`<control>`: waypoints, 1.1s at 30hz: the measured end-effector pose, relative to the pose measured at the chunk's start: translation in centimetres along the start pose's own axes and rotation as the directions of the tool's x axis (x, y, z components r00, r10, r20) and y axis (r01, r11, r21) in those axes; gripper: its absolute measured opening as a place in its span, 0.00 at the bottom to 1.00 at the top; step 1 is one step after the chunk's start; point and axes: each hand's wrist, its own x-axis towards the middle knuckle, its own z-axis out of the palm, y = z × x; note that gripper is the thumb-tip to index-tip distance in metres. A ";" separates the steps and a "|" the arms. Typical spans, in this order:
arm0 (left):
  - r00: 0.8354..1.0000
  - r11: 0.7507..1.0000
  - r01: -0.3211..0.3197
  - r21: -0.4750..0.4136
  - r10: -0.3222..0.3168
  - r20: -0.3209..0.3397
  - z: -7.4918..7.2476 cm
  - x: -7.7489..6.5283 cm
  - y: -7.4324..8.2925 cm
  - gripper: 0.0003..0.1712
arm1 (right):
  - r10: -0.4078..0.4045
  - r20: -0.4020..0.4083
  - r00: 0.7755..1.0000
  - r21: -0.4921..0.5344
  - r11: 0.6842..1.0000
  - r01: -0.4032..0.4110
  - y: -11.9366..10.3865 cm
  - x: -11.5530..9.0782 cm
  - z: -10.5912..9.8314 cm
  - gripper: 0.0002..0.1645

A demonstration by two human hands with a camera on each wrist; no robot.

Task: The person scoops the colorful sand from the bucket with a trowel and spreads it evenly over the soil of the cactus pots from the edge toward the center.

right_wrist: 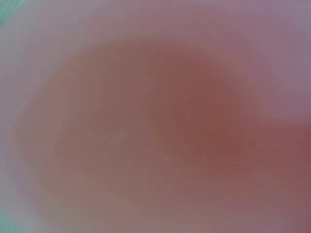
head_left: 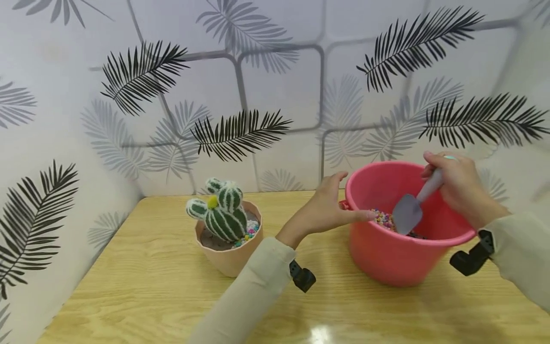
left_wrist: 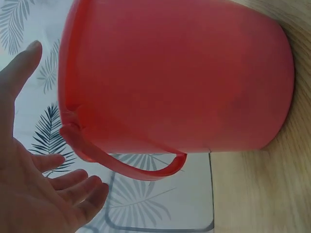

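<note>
Right grip (head_left: 460, 184) tight around a grey scoop (head_left: 407, 214) in the pink bucket (head_left: 393, 258); left grip (head_left: 326, 205) apart, near its rim.

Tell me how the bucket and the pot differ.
The bucket is bright pink; the pot is pale peach. The bucket is larger than the pot. The pot holds a cactus; a shovel reaches into the bucket. Both contain small colorful bits.

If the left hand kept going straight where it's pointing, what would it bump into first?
Probably the pink bucket. The left hand points towards it, and part of the hand overlaps it in the head view. Depth is unclear, so it might pass over the edge instead.
</note>
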 end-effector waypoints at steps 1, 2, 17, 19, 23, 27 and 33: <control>1.000 1.000 -0.014 -0.011 0.014 0.007 0.2 0.1 -0.2 0.55 | 0.006 0.012 1.000 -0.030 1.000 -0.006 0.1 0.0 0.0 0.22; 0.999 0.999 -0.030 -0.026 0.030 0.012 0.4 0.2 -0.3 0.55 | 0.012 0.024 1.000 -0.064 0.998 -0.010 0.3 -0.1 0.0 0.22; 0.977 0.949 -0.186 -0.254 0.206 0.053 1.8 1.2 -1.9 0.50 | 0.138 0.208 0.968 -0.581 0.814 0.009 0.9 -0.1 0.1 0.23; 0.978 0.948 -0.181 -0.260 0.202 0.056 1.8 1.1 -1.9 0.50 | 0.135 0.197 0.971 -0.601 0.800 0.011 1.0 -0.1 0.1 0.22; 0.979 0.950 -0.175 -0.260 0.197 0.060 1.8 1.0 -1.9 0.51 | 0.099 0.156 0.983 -0.568 0.823 0.007 1.1 -0.2 0.2 0.18; 0.980 0.958 -0.171 -0.229 0.189 0.056 1.7 1.0 -1.8 0.51 | 0.100 0.153 0.983 -0.529 0.849 -0.004 0.8 -0.2 0.2 0.17; 0.980 0.960 -0.172 -0.222 0.190 0.059 1.8 1.0 -1.9 0.51 | 0.144 0.199 0.969 -0.583 0.812 -0.001 0.9 -0.2 -0.1 0.15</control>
